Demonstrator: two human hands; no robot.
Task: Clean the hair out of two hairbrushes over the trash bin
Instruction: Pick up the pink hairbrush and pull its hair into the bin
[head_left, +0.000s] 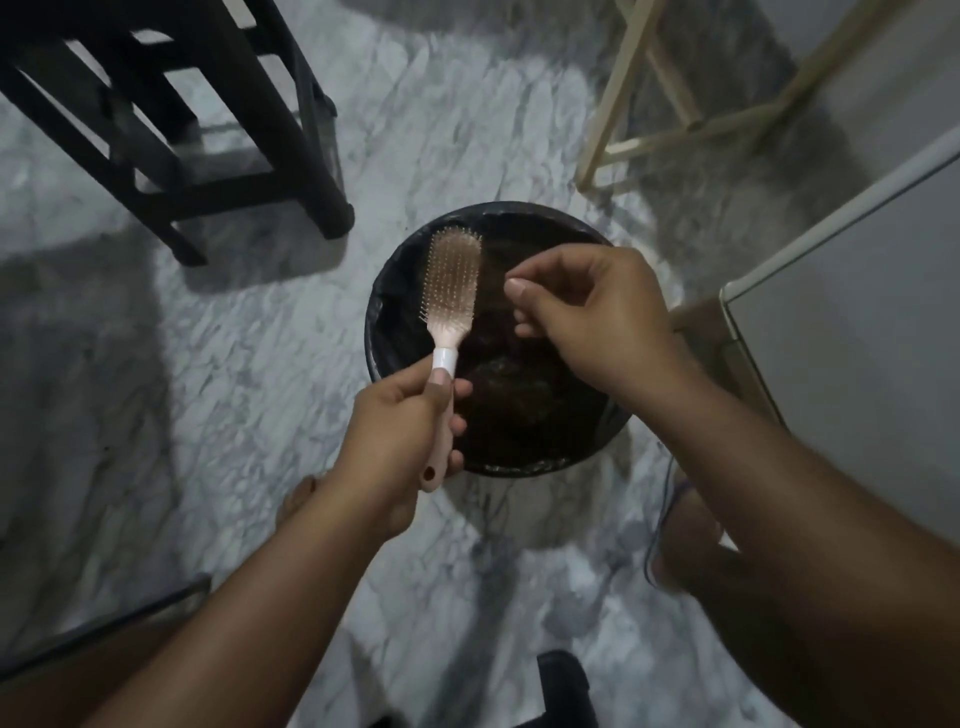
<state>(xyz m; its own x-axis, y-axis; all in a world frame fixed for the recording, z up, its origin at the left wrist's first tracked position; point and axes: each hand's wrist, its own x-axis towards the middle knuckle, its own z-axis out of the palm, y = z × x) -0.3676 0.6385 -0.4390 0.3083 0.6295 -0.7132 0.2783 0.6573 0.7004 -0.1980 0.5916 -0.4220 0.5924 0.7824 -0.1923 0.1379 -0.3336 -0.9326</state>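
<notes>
A pink hairbrush (451, 275) with pale bristles stands upright over the left rim of the black-lined trash bin (375, 332). My left hand (400, 447) grips its handle from below, thumb on the white collar. To the brush's right, my right hand (597, 317) hovers over the bin, a short gap from the bristles. Its fingers are curled, and thumb and forefinger pinch together on fine strands of hair that barely show. Dark clumps lie inside the bin. No second brush is in view.
The bin stands on a grey marble floor. A black wooden stool (208, 130) is at the back left, a pale wooden frame (675, 119) at the back right, a white cabinet (857, 312) close on the right. My bare feet (297, 499) flank the bin.
</notes>
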